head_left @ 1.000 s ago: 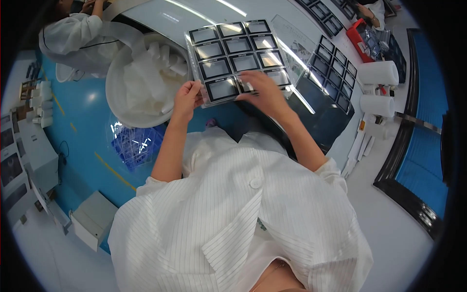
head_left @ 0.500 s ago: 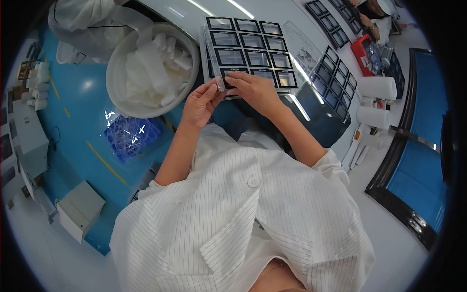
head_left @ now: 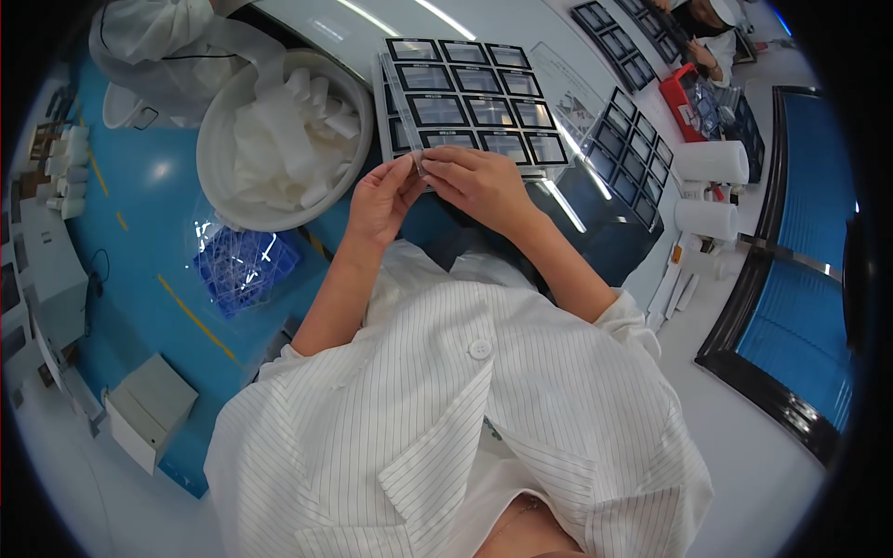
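Observation:
A sheet of black-framed rectangular windows lies on the table in front of me, with another such sheet partly showing under its left side. Along its left edge runs a narrow clear film strip. My left hand is closed, thumb and forefinger pinching the strip's near end at the sheet's near left corner. Right beside it, my right hand has its fingers bent together on the same end, lying over the near edge. The fingertips hide exactly how the film is held.
Left of the table stands a white tub of crumpled white strips, with a bagged blue item below it. More black-framed sheets lie to the right, near white rolls and a red bin. Another person's hand shows at far right.
Both hands stay at the near left corner. My right fingers have drawn closer to my left and pinch tighter. The strip along the left edge now stands out more. The view has shifted slightly.

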Demonstrator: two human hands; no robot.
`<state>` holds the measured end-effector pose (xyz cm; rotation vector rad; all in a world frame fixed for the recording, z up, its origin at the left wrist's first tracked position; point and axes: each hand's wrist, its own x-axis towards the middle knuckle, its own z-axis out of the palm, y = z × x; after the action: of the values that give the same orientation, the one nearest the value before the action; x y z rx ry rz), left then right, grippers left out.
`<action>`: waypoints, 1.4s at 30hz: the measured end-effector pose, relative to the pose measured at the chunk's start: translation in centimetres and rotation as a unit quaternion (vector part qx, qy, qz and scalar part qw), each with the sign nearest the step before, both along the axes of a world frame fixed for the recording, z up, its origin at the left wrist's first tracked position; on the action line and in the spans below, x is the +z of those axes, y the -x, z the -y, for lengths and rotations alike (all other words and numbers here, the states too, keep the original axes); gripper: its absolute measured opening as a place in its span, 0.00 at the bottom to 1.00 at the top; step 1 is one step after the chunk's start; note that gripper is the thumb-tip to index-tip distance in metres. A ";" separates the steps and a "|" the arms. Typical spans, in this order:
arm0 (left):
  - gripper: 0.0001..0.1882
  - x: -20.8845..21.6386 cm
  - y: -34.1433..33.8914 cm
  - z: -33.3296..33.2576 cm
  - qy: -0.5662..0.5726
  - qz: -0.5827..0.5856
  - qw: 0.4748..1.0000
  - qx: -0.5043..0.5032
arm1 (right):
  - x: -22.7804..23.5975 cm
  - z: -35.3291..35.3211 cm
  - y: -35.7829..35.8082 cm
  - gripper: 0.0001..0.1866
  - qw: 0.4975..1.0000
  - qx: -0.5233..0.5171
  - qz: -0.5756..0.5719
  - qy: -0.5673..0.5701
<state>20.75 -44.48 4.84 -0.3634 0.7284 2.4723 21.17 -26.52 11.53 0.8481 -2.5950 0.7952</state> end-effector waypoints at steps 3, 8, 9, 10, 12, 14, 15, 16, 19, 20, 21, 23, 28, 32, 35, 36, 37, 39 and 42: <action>0.10 0.1 -0.2 -0.4 0.012 -0.013 1.000 0.007 | 0.4 0.4 -0.2 0.08 1.000 -0.016 -0.022 -0.017; 0.10 0.4 -0.2 -0.6 0.011 -0.012 1.000 0.015 | 1.0 0.7 -0.6 0.08 0.999 -0.027 -0.019 -0.036; 0.10 0.4 -0.2 -0.6 0.009 -0.013 1.000 0.014 | 1.0 0.9 -0.8 0.08 0.998 -0.043 -0.015 -0.042; 0.10 0.5 -0.2 -0.7 0.008 -0.013 1.000 0.015 | 1.0 1.1 -0.9 0.08 0.997 -0.058 -0.012 -0.049; 0.09 0.8 -0.2 -0.7 0.013 -0.015 1.000 0.012 | 1.1 1.4 -1.0 0.07 0.996 -0.071 -0.020 -0.047; 0.09 1.3 -0.2 -0.9 0.024 -0.015 0.999 0.017 | 1.2 1.9 -1.2 0.07 0.995 -0.085 -0.028 -0.044; 0.09 1.4 -0.2 -1.0 0.036 -0.015 0.999 0.020 | 1.2 2.1 -1.3 0.06 0.993 -0.100 -0.036 -0.046; 0.09 1.4 -0.3 -1.1 0.035 -0.015 0.999 0.021 | 1.3 2.4 -1.4 0.05 0.991 -0.114 -0.046 -0.048; 0.11 1.2 -0.4 -1.4 0.067 -0.030 0.997 0.018 | 1.4 3.1 -1.6 0.03 0.986 -0.145 -0.040 -0.065; 0.11 1.2 -0.4 -1.5 0.080 -0.025 0.996 0.020 | 1.4 3.3 -1.6 0.03 0.987 -0.144 -0.040 -0.066; 0.11 1.2 -0.4 -1.6 0.093 -0.019 0.995 0.022 | 1.4 3.4 -1.6 0.03 0.984 -0.156 -0.040 -0.076; 0.10 1.5 -0.5 -1.6 0.080 -0.010 0.996 0.027 | 1.3 3.7 -1.6 0.03 0.981 -0.167 -0.040 -0.086; 0.10 2.0 -0.7 -1.8 0.056 -0.007 0.998 0.033 | 1.6 4.1 -1.7 0.05 0.973 -0.213 -0.012 -0.086; 0.10 1.9 -0.8 -2.1 0.068 -0.018 0.997 0.037 | 1.6 3.8 -1.8 0.06 0.975 -0.212 0.003 -0.062; 0.09 1.8 -0.9 -2.5 0.066 -0.007 0.997 0.037 | 1.6 3.4 -1.3 0.07 0.978 -0.202 0.003 -0.057; 0.09 1.8 -0.9 -2.5 0.063 0.002 0.997 0.039 | 1.6 3.1 -1.1 0.08 0.973 -0.222 0.042 -0.047; 0.09 1.6 -0.8 -2.5 0.062 0.003 0.997 0.041 | 1.6 2.6 -0.9 0.10 0.966 -0.242 0.079 -0.036; 0.07 1.2 -0.6 -2.4 0.030 0.060 0.997 0.024 | 1.0 1.4 -0.8 0.14 0.961 -0.244 0.124 -0.046; 0.07 1.0 -0.5 -2.8 0.045 0.072 0.996 0.018 | 1.3 0.4 -1.0 0.21 0.953 -0.224 0.199 -0.045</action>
<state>21.22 -41.66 5.88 -0.5872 0.7806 2.4223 22.14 -26.90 12.81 0.0951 -3.0208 0.7733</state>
